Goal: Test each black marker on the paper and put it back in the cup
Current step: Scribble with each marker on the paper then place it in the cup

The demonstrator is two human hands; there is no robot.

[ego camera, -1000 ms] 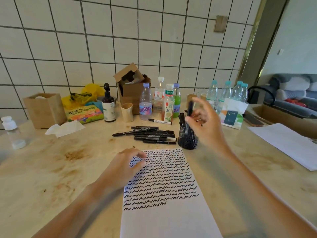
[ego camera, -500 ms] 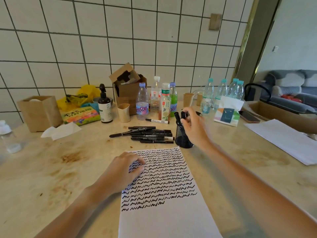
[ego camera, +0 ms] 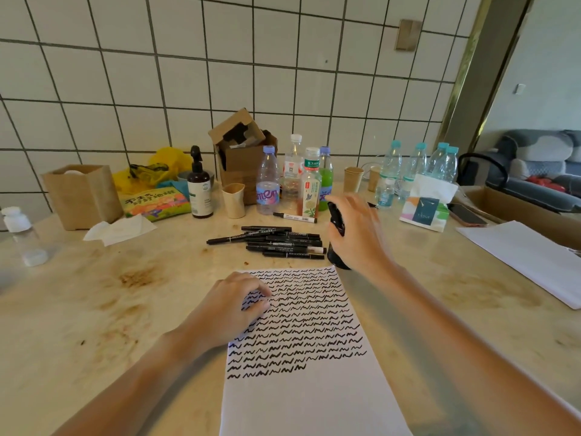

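1. The marble table (ego camera: 94, 309) is being cut off by the frame on every side, and its back edge is being crowded with bottles and boxes.
2. The paper (ego camera: 301, 404) is being cropped at the bottom edge; its upper part is being covered by rows of black squiggles.
3. The paper's left edge is being pressed down by the left hand (ego camera: 229, 309), fingers bent, nothing being gripped; some squiggles are being hidden beneath it.
4. The right hand (ego camera: 358, 234) is being held above the black mesh cup (ego camera: 334, 256), fingers spread and released; it is blurred.
5. The cup is being largely hidden behind that hand, just beyond the paper's top right corner.
6. A black marker (ego camera: 336, 218) is being seen standing in the cup, beside the thumb; whether it is being touched cannot be told.
7. A pile of black markers (ego camera: 283, 243) is being left lying left of the cup.
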